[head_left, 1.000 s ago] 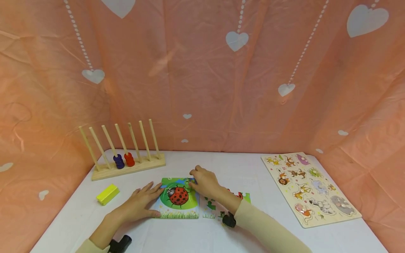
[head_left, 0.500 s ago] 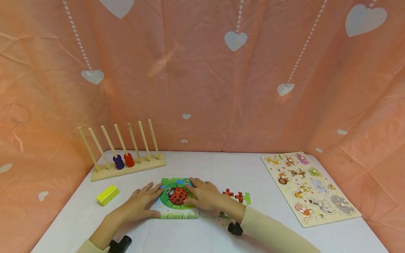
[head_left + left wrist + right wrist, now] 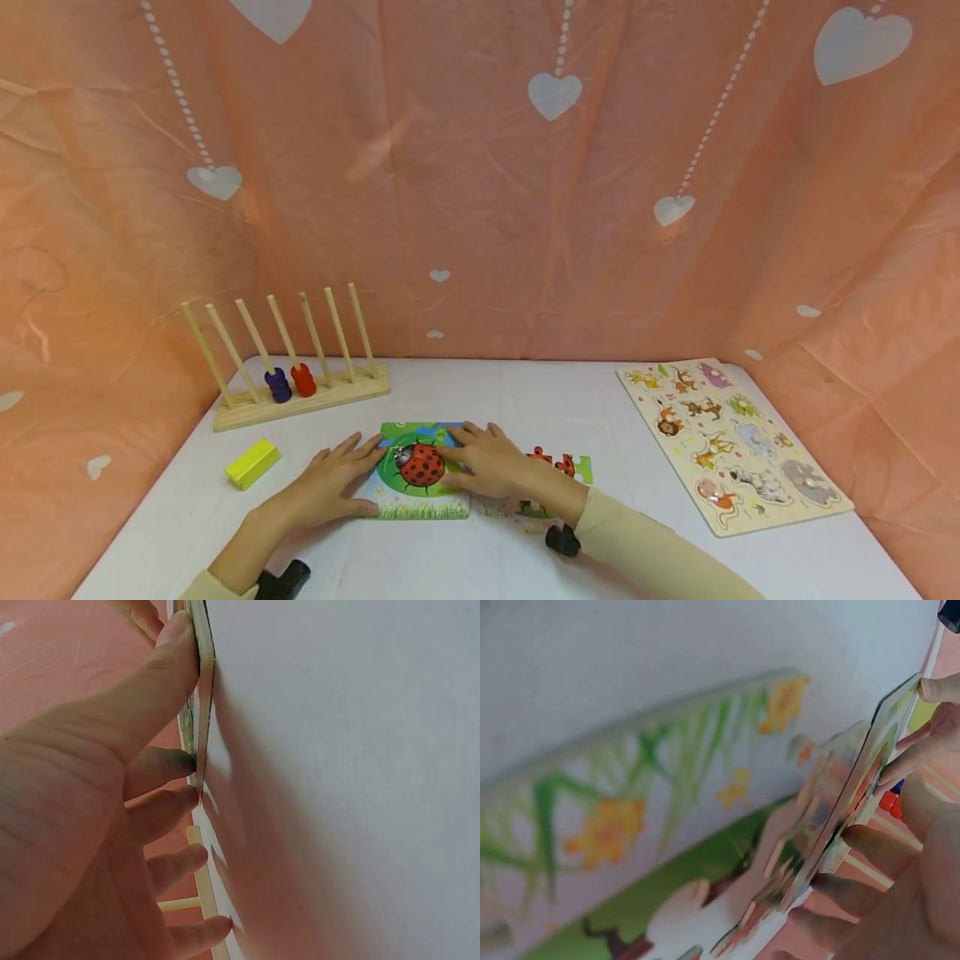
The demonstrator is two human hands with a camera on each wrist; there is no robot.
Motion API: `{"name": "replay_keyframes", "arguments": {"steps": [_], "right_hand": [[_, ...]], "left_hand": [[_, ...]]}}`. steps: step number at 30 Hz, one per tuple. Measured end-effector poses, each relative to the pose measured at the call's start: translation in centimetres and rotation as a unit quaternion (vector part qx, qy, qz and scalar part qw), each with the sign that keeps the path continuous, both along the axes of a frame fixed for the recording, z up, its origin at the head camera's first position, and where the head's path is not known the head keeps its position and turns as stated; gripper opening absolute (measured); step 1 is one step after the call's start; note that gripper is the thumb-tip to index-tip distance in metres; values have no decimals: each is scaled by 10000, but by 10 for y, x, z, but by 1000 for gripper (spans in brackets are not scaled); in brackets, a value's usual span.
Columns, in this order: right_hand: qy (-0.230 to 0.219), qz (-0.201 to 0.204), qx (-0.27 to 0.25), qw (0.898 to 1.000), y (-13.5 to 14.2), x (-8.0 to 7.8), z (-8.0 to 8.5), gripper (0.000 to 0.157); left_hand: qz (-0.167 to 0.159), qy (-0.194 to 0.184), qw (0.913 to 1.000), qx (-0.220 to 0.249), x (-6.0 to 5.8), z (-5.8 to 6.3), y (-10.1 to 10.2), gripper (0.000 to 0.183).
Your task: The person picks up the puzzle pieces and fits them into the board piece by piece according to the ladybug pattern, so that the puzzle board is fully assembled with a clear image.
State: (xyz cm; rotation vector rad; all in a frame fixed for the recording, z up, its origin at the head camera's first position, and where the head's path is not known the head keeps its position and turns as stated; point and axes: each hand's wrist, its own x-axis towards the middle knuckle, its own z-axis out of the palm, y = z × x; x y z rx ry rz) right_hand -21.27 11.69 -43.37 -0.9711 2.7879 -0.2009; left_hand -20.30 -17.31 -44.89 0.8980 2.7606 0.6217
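Observation:
A square ladybug puzzle board with a grassy lower border lies flat in the middle of the table. Against its left side rests my left hand, fingers spread and thumb at the lower left corner; the left wrist view shows its thumb touching the board's edge. My right hand lies over the board's right part, its fingers loosely extended onto the picture. Under and beyond the right wrist are red-and-green jigsaw pieces, partly hidden. Close to the right wrist camera, a blurred grass-and-flower puzzle surface bears loose pieces.
A wooden peg rack with blue and red beads stands at the back left. In front of it lies a yellow block. An animal peg puzzle board lies at the right. An orange curtain hangs behind the table.
My right hand has come down from the ladybug board's upper right corner to its right side, with the fingers spread out more. The left hand has stayed in place.

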Motion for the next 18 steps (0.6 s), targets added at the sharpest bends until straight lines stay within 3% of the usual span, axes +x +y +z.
{"name": "replay_keyframes", "arguments": {"steps": [6,18], "right_hand": [[-48,123,65,9999,4,-6,1,53],[-519,210,-301,9980,13,-14,10,49]], "left_hand": [[-14,20,10000,39,0,1,0,89],[-21,-8,10000,54,1,2,0,88]]}}
